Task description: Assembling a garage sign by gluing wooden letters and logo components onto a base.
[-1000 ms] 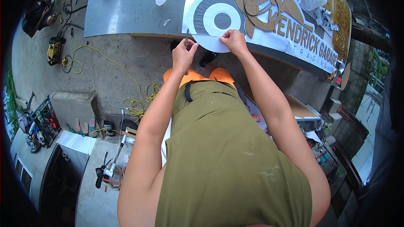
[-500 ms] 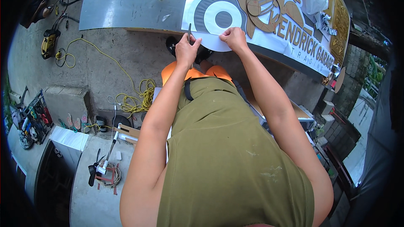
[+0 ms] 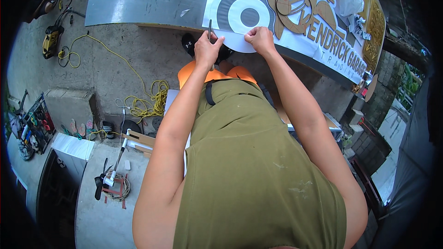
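Left hand (image 3: pixel 206 48) gripping thin blade (image 3: pixel 209 28) upright for cutting; right hand (image 3: pixel 260 39) fingers pinching white target-ring sheet (image 3: pixel 230 7) flat against desk (image 3: pixel 138 0).

Left hand (image 3: pixel 206 50) gripping thin tool (image 3: pixel 210 28), perhaps a knife, right hand (image 3: pixel 260 40) on white sheet (image 3: pixel 240 41)

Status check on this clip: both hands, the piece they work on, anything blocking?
Left hand grips thin dark tool, tip on white circle cutout. Right hand presses the cutout's near edge. Nothing blocking the hands.
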Demonstrator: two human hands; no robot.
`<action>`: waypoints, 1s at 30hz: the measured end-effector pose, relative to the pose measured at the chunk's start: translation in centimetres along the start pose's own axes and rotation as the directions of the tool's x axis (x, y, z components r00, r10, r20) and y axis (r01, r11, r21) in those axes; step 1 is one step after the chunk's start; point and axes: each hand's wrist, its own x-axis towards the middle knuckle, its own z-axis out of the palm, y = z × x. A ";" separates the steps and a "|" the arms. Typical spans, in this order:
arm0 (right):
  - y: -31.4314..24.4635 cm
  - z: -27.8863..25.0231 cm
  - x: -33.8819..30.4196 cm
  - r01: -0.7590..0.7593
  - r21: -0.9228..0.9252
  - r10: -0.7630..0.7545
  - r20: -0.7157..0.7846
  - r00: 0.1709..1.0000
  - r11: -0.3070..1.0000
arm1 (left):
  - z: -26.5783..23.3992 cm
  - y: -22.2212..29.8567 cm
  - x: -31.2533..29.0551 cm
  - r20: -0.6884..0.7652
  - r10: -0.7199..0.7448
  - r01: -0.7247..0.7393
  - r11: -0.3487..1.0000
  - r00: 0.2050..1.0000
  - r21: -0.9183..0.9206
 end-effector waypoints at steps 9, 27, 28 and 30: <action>0.3 0.3 -0.5 0.073 0.009 -0.072 -0.080 0.994 0.997 | 0.2 -0.7 0.3 -0.016 0.041 -0.042 0.999 0.999 -0.016; 0.2 0.1 0.1 -0.070 0.046 0.070 0.004 0.998 0.996 | 0.3 -0.7 0.3 -0.027 0.045 -0.047 0.998 0.999 -0.048; 0.3 0.1 0.1 -0.070 0.045 0.070 0.006 0.998 0.997 | 0.3 -0.7 0.3 -0.025 0.039 -0.041 0.997 0.999 -0.062; 0.2 0.0 0.2 -0.078 0.039 0.077 0.014 0.997 0.996 | 0.3 -0.8 0.3 -0.031 0.043 -0.045 0.997 0.999 -0.068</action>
